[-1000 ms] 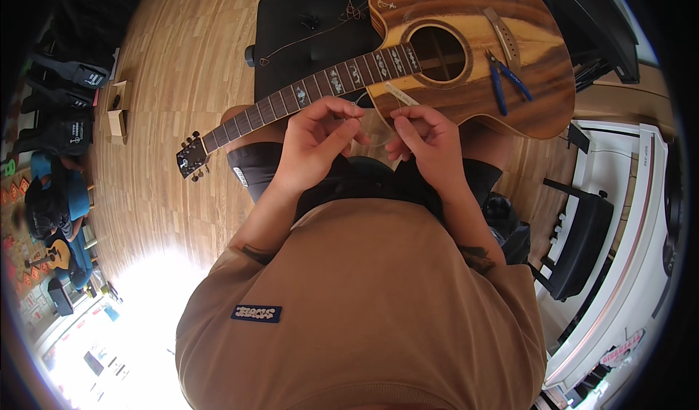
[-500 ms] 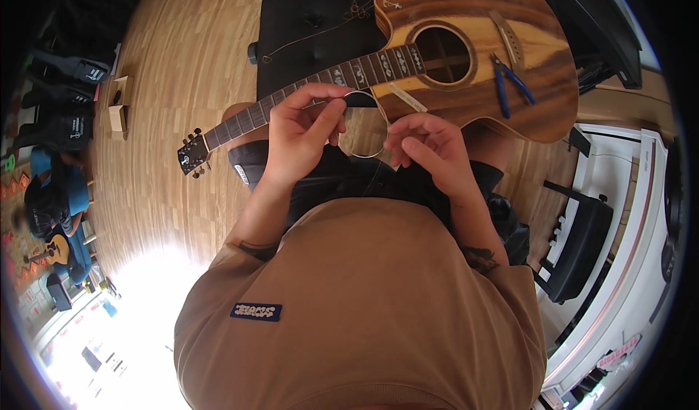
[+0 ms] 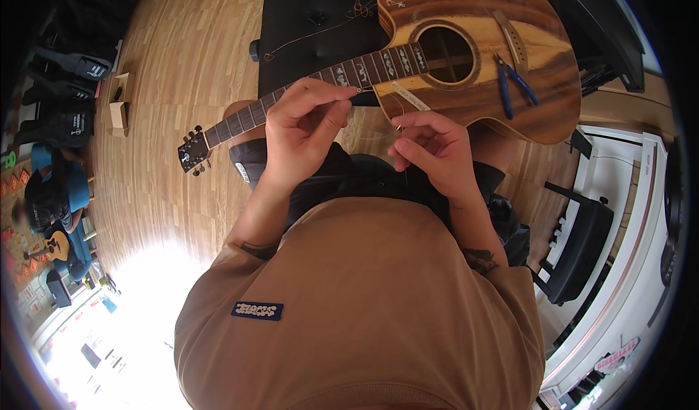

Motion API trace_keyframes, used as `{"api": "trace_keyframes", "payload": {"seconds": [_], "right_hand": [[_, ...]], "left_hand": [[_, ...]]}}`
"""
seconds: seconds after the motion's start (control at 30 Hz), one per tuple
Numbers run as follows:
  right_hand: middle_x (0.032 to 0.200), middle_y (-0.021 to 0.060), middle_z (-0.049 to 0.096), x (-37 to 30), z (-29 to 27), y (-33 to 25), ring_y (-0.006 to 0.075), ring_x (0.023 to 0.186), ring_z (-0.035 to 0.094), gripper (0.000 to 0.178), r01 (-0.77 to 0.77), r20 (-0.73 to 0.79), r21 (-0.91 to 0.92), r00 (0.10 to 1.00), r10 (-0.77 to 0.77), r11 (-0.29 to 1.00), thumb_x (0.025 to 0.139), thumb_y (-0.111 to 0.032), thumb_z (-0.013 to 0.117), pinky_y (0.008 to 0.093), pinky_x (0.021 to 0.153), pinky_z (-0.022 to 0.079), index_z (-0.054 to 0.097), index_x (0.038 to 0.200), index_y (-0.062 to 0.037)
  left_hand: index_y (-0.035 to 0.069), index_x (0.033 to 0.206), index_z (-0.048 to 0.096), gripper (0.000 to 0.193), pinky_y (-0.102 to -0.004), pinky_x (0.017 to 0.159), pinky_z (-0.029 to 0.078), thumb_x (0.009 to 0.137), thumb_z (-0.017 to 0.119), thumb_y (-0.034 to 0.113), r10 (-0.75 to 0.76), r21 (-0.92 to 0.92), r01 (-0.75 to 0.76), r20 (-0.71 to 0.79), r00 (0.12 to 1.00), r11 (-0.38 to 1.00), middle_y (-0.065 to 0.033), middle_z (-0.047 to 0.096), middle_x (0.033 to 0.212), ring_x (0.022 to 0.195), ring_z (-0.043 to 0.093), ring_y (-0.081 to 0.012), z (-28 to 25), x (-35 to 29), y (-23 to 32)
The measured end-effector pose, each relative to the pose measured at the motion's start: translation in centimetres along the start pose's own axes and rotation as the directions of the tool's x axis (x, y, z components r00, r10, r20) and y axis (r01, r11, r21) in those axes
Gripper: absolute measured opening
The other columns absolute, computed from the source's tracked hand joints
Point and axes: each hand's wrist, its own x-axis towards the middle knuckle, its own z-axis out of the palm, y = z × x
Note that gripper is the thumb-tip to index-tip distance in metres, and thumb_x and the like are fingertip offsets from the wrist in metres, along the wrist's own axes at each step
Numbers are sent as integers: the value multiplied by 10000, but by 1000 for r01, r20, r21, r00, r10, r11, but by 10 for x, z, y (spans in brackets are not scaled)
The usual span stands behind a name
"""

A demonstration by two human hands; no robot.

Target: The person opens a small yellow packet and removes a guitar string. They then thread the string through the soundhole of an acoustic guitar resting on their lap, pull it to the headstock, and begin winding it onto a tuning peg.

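Note:
A thin metal guitar string (image 3: 366, 89) is stretched in a loose curve between my hands. My left hand (image 3: 302, 122) pinches it between thumb and forefinger, and a short bit with a small end sticks out to the right. Thumb and fingers of my right hand (image 3: 437, 144) are closed on another part of the string. Beneath and beyond lies an acoustic guitar (image 3: 542, 38), face up across my lap, its neck to the left. No strings show over its soundhole or bridge (image 3: 510, 35). Blue-handled pliers (image 3: 504, 89) rest on its top, and a pale narrow strip (image 3: 410, 95) near its edge.
A black padded bench (image 3: 291, 17) stands under the guitar, with tangled old strings (image 3: 313, 40) on it. An open cardboard box (image 3: 119, 115) is on the floor at left. Another person (image 3: 51, 199) sits far left by a guitar. A white piano (image 3: 633, 191) flanks the right.
The round loop of string between my hands has opened into a looser, fainter curve. My left fingers have shifted slightly, and the string's small end now shows at their tips.

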Motion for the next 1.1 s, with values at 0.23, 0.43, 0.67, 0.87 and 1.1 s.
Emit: {"api": "trace_keyframes", "payload": {"seconds": [0.23, 0.43, 0.67, 0.87, 1.1], "right_hand": [[932, 118, 770, 0, 0, 0, 146, 783, 729, 305, 40, 10, -25, 999, -40, 999, 967, -4, 752, 274, 689, 588, 678, 1260, 37], [894, 61, 742, -3, -7, 0, 116, 771, 701, 214, 52, 51, -147, 998, -45, 988, 990, -41, 733, 256, 706, 568, 717, 1192, 28], [901, 23, 711, 8, 8, -9, 74, 774, 640, 140, 54, 50, -122, 998, -48, 991, 1008, -88, 730, 243, 703, 528, 739, 1097, 21], [881, 14, 699, 22, 6, -8, 72, 752, 638, 128, -10, 32, -3, 999, 10, 1000, 1036, -133, 704, 231, 691, 510, 731, 1046, -9], [999, 58, 707, 29, 2, -6, 107, 820, 666, 177, 100, -208, 60, 974, -85, 993, 1104, -221, 619, 244, 691, 510, 652, 1102, -48]], "left_hand": [[44, 1090, 823, 217, -200, 622, 461, 937, 737, -83, 63, 115, -64, 12, 998, 991, -36, 674, 991, 761, 604, -48, 1, 1, 2], [60, 1080, 825, 252, -213, 600, 448, 919, 731, -109, 79, 101, -88, 83, 993, 991, -35, 667, 972, 727, 586, -48, 3, -1, -3], [57, 1073, 815, 267, -235, 622, 497, 901, 728, -127, 60, 125, -89, 221, 973, 988, -44, 663, 971, 781, 657, -87, 8, 4, 6], [61, 1040, 809, 241, -226, 580, 467, 893, 742, -117, 120, 125, -143, 175, 977, 982, -51, 672, 968, 697, 629, -75, 13, 13, 2], [40, 1086, 771, 199, -210, 546, 415, 946, 714, -89, 31, 111, -37, 61, 998, 993, -10, 670, 926, 637, 564, -24, -3, 15, -6]]}}
